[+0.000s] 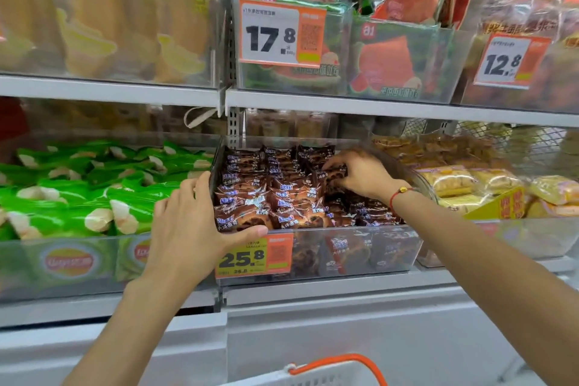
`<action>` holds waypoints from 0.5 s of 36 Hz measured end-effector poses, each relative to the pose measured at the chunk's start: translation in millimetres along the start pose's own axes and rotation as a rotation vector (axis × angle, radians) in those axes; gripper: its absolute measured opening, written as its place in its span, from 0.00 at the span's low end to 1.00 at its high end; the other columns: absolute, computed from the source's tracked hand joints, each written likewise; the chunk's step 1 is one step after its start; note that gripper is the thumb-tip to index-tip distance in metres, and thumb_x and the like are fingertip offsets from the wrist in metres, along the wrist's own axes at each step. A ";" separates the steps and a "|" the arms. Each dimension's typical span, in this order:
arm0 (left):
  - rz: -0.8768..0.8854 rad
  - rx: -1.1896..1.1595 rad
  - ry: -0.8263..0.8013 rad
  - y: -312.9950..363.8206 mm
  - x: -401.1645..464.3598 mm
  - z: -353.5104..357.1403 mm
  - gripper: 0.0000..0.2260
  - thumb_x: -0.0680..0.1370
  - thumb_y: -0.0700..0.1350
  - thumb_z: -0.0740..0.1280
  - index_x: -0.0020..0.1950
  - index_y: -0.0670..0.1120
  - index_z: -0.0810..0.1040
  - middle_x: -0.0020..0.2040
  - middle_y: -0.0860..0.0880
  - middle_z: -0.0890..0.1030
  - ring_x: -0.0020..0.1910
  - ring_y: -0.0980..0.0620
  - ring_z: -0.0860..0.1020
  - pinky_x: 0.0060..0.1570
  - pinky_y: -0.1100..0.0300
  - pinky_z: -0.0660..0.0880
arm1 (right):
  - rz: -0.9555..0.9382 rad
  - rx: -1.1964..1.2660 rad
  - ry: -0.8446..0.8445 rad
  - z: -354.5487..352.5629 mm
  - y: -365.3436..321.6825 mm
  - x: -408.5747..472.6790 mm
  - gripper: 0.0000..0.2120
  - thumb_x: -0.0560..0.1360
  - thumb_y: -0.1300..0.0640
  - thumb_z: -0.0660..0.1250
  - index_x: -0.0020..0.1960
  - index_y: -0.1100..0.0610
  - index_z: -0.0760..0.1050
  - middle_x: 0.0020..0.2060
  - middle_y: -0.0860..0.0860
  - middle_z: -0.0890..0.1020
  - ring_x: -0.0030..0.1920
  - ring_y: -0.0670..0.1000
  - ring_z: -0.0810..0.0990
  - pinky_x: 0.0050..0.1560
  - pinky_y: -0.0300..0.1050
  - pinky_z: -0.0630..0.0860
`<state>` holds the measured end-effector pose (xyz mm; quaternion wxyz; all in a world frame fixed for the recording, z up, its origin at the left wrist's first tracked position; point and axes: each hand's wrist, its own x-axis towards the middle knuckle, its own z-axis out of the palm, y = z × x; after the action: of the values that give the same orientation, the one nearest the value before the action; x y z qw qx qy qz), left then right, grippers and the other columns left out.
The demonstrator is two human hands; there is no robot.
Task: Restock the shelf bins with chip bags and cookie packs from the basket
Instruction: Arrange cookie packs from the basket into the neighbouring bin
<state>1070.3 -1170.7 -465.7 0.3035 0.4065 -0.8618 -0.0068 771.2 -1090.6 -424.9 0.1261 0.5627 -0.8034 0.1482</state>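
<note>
A clear shelf bin (351,252) in the middle of the lower shelf holds several brown cookie packs (269,197). My left hand (188,229) grips the bin's front left corner, thumb along the front rim above the 25.8 price tag. My right hand (360,175) reaches into the bin from the right and pinches one brown cookie pack (336,174) near the back right. The basket (329,373), white with an orange handle, shows only its top edge at the bottom of the view.
A bin of green chip bags (78,191) stands to the left, a bin of yellow snack packs (463,185) to the right. The upper shelf carries watermelon-print bags (385,66) and yellow bags behind clear fronts. A grey cabinet front lies below the shelf.
</note>
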 end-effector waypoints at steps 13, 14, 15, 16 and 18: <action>0.001 -0.001 -0.004 1.9 -1.4 -0.3 0.53 0.56 0.81 0.54 0.72 0.48 0.61 0.63 0.48 0.72 0.62 0.47 0.71 0.61 0.51 0.66 | 0.034 0.053 -0.048 9.7 6.8 8.4 0.15 0.73 0.54 0.72 0.58 0.42 0.78 0.63 0.50 0.77 0.58 0.54 0.78 0.60 0.50 0.76; 0.003 -0.007 -0.001 2.0 -1.7 -0.2 0.53 0.56 0.80 0.54 0.72 0.48 0.61 0.63 0.48 0.72 0.62 0.47 0.71 0.61 0.51 0.66 | 0.040 0.064 -0.047 10.9 7.5 7.6 0.15 0.73 0.55 0.72 0.59 0.43 0.78 0.64 0.50 0.77 0.59 0.54 0.77 0.60 0.50 0.75; 0.004 -0.015 0.003 2.1 -2.0 -0.1 0.53 0.56 0.80 0.55 0.72 0.48 0.61 0.63 0.49 0.72 0.62 0.47 0.71 0.61 0.51 0.66 | 0.040 0.073 -0.042 12.8 8.3 6.9 0.16 0.74 0.55 0.72 0.59 0.43 0.78 0.64 0.51 0.76 0.59 0.55 0.76 0.61 0.50 0.74; 0.004 -0.022 0.004 2.1 -2.1 0.1 0.53 0.56 0.80 0.55 0.72 0.49 0.61 0.63 0.49 0.72 0.62 0.47 0.71 0.61 0.52 0.66 | 0.034 0.072 -0.033 15.0 8.4 6.2 0.16 0.74 0.55 0.71 0.60 0.44 0.78 0.63 0.51 0.76 0.60 0.55 0.76 0.61 0.50 0.74; 0.002 -0.028 0.001 1.9 -1.8 0.0 0.53 0.55 0.80 0.55 0.72 0.49 0.60 0.64 0.49 0.71 0.63 0.47 0.71 0.61 0.52 0.65 | 0.015 0.048 -0.024 19.1 7.1 4.0 0.17 0.74 0.55 0.71 0.62 0.44 0.76 0.62 0.52 0.76 0.61 0.55 0.74 0.60 0.49 0.72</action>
<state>1069.9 -1168.1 -466.1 0.3095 0.4015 -0.8618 -0.0183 762.5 -1099.1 -441.8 0.1018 0.5612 -0.8054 0.1614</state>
